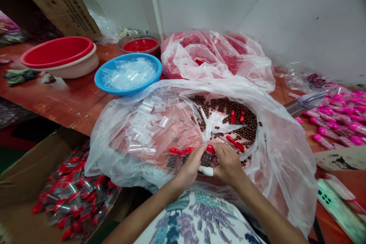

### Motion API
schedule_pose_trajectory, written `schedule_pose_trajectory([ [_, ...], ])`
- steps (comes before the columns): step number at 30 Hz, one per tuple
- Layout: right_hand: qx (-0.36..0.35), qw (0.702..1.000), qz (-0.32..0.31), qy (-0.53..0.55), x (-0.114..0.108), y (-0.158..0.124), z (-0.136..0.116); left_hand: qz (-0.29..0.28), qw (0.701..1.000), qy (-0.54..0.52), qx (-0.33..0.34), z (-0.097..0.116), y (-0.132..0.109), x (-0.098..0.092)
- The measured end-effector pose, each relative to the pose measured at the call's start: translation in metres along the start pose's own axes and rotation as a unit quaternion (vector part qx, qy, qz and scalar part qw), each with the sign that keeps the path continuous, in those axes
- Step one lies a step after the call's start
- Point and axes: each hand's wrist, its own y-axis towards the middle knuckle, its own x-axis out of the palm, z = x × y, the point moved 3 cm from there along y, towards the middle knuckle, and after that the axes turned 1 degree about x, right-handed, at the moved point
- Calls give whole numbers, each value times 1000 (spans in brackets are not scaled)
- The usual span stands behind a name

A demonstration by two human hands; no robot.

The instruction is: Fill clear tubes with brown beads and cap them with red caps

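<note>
My left hand [189,169] and my right hand [231,164] close together around a small clear container [207,157] with a red cap, filled with brown beads. A white covering [206,171] wraps the right thumb. Just left of my hands stand several similar filled containers [172,158] with red caps, partly hidden by my left hand. Empty clear containers [141,127] lie scattered on the left of the spread plastic bag [281,160]. Loose brown beads [247,126] cover its right side, with several red caps [235,143] among them.
Behind stand a blue basin [100,80] of clear containers, a red basin [60,51], and a bag of red pieces [211,53]. A carton [20,198] at lower left holds finished-looking red-capped pieces [77,194]. Pink-capped tubes [343,118] and a phone [340,207] lie right.
</note>
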Motion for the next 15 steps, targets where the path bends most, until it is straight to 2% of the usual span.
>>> schedule_pose_trajectory([
  [2,21,998,-4,50,0,1,3,-29,998,-39,-47,1,-2,2],
  [4,28,997,-6,72,-2,1,3,-53,994,-75,-59,4,-5,4],
  [8,22,998,-30,60,-7,1,1,-58,990,-127,-32,6,-9,6],
  [12,14,994,-57,90,-13,2,-1,-62,990,-122,-24,4,-11,9],
  [15,6,993,-51,105,-18,3,-3,-79,991,-111,-13,5,-12,11],
])
